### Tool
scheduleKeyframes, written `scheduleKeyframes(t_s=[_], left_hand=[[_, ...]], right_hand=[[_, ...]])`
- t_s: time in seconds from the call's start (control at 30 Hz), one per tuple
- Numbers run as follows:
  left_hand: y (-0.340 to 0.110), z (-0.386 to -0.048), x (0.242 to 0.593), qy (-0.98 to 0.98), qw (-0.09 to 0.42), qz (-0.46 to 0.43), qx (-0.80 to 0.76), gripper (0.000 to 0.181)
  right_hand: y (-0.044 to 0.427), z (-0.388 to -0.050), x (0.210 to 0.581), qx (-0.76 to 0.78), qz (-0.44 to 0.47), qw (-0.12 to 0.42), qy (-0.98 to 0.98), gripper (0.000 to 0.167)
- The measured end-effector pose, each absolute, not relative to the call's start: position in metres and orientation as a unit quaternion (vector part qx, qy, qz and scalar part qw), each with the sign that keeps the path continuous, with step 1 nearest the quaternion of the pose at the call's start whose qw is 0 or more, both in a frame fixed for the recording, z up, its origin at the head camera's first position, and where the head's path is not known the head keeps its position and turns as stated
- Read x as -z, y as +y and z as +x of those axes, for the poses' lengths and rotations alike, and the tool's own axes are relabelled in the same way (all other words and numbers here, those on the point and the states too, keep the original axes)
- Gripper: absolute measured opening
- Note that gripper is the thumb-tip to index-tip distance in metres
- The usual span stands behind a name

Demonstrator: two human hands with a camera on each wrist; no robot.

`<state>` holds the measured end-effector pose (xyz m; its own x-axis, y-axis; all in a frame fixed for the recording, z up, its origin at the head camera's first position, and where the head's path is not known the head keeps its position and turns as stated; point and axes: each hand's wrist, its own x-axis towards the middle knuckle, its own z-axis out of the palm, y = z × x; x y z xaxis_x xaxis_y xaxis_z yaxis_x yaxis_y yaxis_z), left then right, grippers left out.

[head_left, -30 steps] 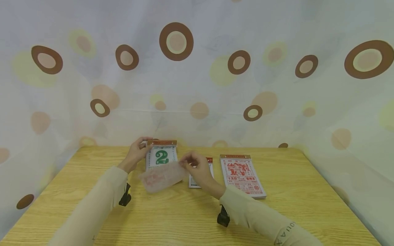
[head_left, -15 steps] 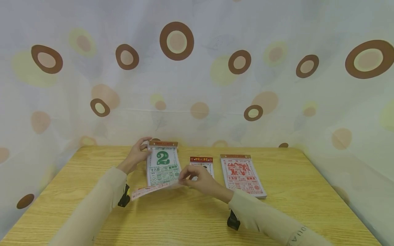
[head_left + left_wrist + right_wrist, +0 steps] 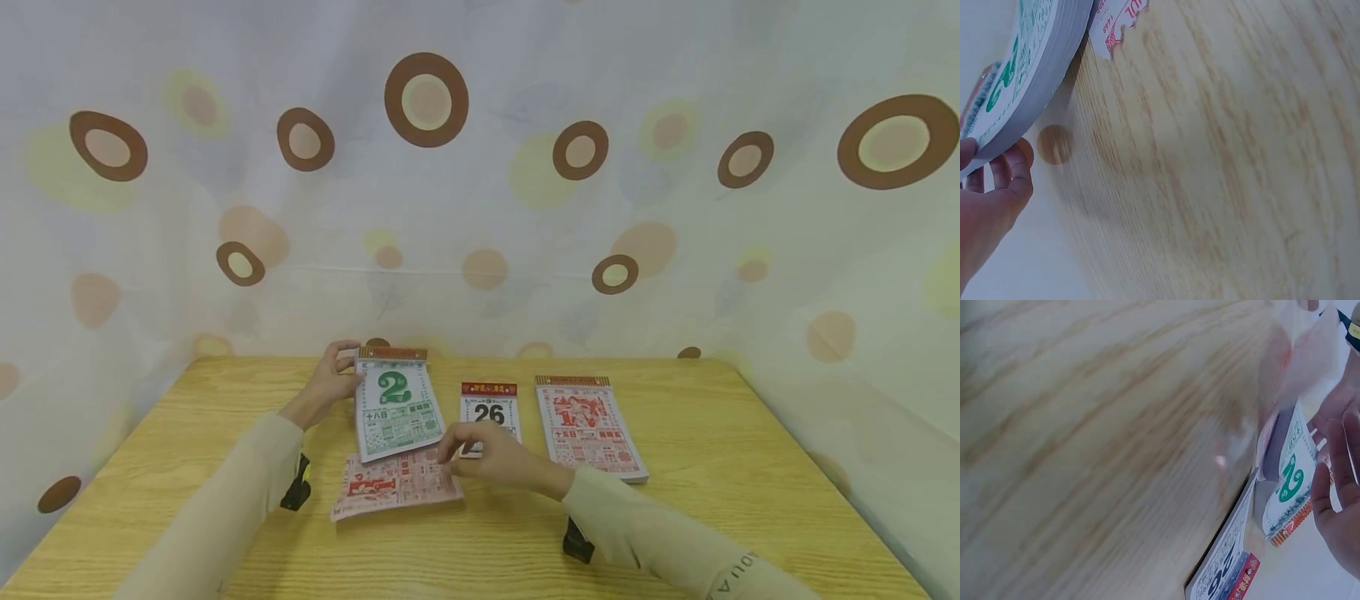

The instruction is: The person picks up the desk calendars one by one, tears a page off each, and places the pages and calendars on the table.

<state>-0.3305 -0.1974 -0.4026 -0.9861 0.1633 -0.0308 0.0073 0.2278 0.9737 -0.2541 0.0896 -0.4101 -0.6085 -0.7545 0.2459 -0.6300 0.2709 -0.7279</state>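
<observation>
My left hand (image 3: 327, 385) grips the upper left edge of a thick tear-off calendar (image 3: 401, 423) showing a green 2. In the left wrist view its thumb lies on top and the fingers (image 3: 1017, 172) curl beneath the pad. A loose calendar sheet (image 3: 397, 483) printed in red lies just in front of it, its far edge partly covered by the pad. My right hand (image 3: 498, 458) hovers at the sheet's right corner. In the right wrist view its thumb and fingers stand apart, and the sheet (image 3: 1310, 362) appears blurred beyond them.
A small calendar (image 3: 489, 408) showing 26 lies behind my right hand. Farther right is a large calendar (image 3: 588, 429) with red print. All rest on a wooden table (image 3: 720, 500), with a patterned curtain (image 3: 480, 208) behind it.
The red sheet has come away from the calendar, moved down towards me and settled in front of it. My right hand has let go of it. My left hand stays on the calendar.
</observation>
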Motion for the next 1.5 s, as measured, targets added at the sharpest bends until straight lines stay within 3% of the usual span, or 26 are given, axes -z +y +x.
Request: scheduleKeyframes(t_s=[0.3, 0.8, 1.13, 1.5], left_hand=[[-0.197, -0.33, 0.401, 0.782, 0.053, 0.032, -0.62, 0.061], [-0.192, -0.332, 0.411, 0.809, 0.036, -0.042, -0.585, 0.067], [-0.185, -0.333, 0.415, 0.83, 0.004, -0.029, -0.557, 0.051], [-0.176, -0.343, 0.413, 0.813, 0.051, -0.027, -0.579, 0.06]], right_hand=[[0.084, -0.248, 0.415, 0.336, -0.441, 0.13, 0.822, 0.023], [0.08, -0.242, 0.424, 0.157, -0.483, 0.057, 0.859, 0.034], [0.079, -0.237, 0.422, 0.13, -0.484, 0.047, 0.864, 0.037], [0.076, -0.233, 0.422, 0.12, -0.488, 0.039, 0.864, 0.035]])
